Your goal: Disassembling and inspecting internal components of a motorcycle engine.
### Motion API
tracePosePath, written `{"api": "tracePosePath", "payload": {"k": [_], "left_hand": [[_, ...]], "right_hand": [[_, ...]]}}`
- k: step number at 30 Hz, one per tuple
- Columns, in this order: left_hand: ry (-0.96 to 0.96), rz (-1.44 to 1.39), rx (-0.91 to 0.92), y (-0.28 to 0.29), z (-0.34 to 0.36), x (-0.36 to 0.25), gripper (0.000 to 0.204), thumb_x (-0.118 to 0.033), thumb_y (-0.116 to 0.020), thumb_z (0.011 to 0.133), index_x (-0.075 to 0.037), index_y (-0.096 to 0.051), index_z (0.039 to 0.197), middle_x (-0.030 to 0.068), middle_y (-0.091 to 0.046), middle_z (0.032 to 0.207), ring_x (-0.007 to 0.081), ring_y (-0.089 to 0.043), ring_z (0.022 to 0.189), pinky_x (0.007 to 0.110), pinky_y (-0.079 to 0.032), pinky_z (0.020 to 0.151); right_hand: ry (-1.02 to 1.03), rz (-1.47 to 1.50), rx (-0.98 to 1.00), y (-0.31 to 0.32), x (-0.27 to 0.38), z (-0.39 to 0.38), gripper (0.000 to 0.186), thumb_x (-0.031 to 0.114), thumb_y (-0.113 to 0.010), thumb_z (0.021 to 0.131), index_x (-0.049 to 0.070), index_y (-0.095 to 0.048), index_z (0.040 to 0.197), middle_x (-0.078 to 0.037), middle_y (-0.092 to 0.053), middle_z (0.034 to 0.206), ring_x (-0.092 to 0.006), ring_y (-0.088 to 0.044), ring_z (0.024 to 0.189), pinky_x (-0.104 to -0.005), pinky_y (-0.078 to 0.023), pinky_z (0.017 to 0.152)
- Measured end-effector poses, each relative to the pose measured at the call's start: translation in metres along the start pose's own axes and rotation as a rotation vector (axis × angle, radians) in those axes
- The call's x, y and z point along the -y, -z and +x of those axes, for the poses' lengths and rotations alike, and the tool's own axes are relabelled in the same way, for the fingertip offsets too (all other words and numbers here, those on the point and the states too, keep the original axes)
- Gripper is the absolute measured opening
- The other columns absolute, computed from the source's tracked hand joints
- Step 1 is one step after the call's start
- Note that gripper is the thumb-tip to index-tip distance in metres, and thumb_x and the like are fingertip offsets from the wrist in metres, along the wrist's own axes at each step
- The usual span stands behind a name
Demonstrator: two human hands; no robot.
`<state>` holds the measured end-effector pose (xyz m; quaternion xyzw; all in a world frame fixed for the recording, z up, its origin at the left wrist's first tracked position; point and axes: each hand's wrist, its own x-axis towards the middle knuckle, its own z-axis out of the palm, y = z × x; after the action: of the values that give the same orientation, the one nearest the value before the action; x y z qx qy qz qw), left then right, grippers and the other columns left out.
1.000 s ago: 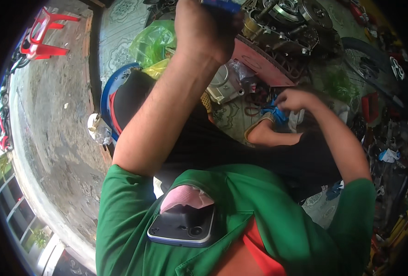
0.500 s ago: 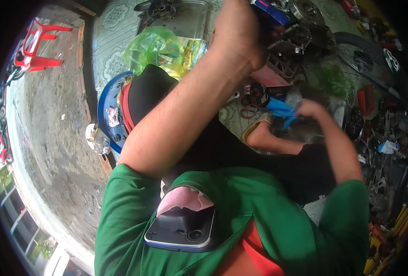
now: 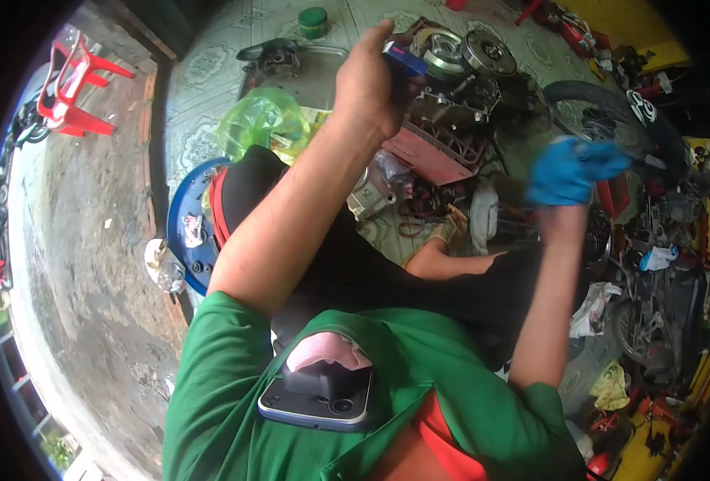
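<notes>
My left hand [image 3: 375,84] is raised high and shut on a small blue object [image 3: 404,59], above a red crate [image 3: 439,152] of engine parts. My right hand [image 3: 559,212] is lifted at the right and grips a blue cloth [image 3: 570,170], which is blurred and hides the fingers. Below my arms sits another person in black with a black cap [image 3: 247,188]. That person's gloved hand [image 3: 448,233] rests near the parts on the floor.
A green plastic bag [image 3: 263,120] and a blue round tray [image 3: 185,216] lie at the left. A tyre [image 3: 591,100] and motorbike parts crowd the right. A red chair [image 3: 74,80] stands outside at the far left. A phone [image 3: 319,405] sits in my chest pocket.
My right hand has risen and swung right with the blue cloth. My left hand stays raised on the blue object while the view has shifted.
</notes>
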<state>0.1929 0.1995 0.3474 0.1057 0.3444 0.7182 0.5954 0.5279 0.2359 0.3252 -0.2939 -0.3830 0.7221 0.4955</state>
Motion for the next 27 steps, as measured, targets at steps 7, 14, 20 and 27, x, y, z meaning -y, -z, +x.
{"api": "tracePosePath", "payload": {"k": [7,14,20,27], "left_hand": [[-0.182,-0.285,0.683,0.033,-0.006,-0.047,0.032,-0.031,-0.052,0.095,-0.008,-0.061,0.116,0.0116,-0.071,0.095,0.0311,-0.067,0.082,0.041,-0.053,0.075],[-0.164,-0.084,-0.071,0.035,-0.008,-0.045,0.034,-0.041,-0.060,0.092,-0.007,-0.061,0.096,0.0037,-0.053,0.076,0.0168,-0.051,0.057,0.030,-0.040,0.048],[-0.120,-0.106,-0.069,0.042,-0.005,-0.047,0.034,-0.040,-0.061,0.092,-0.007,-0.061,0.096,0.0038,-0.052,0.074,0.0167,-0.050,0.057,0.030,-0.039,0.048],[-0.097,-0.142,-0.034,0.040,-0.003,-0.049,0.032,-0.040,-0.061,0.091,-0.008,-0.061,0.095,0.0022,-0.054,0.074,0.0181,-0.051,0.059,0.028,-0.039,0.052]], "right_hand": [[0.424,-0.897,-0.177,-0.088,-0.084,0.027,0.028,0.025,-0.052,0.101,0.000,-0.065,0.103,-0.007,-0.066,0.100,-0.0127,-0.061,0.088,-0.0289,-0.049,0.077],[0.614,-1.182,0.042,-0.125,-0.145,0.098,0.019,0.015,-0.059,0.087,-0.002,-0.064,0.094,-0.020,-0.069,0.091,-0.0365,-0.067,0.086,-0.0426,-0.052,0.077],[0.144,-1.627,0.039,-0.132,-0.173,0.102,0.026,0.026,-0.061,0.089,0.002,-0.069,0.097,-0.021,-0.068,0.100,-0.0384,-0.064,0.094,-0.0430,-0.051,0.082],[0.739,-1.203,0.129,-0.129,-0.159,0.071,0.021,0.023,-0.064,0.090,0.003,-0.067,0.095,-0.017,-0.068,0.099,-0.0335,-0.065,0.094,-0.0413,-0.050,0.083]]}}
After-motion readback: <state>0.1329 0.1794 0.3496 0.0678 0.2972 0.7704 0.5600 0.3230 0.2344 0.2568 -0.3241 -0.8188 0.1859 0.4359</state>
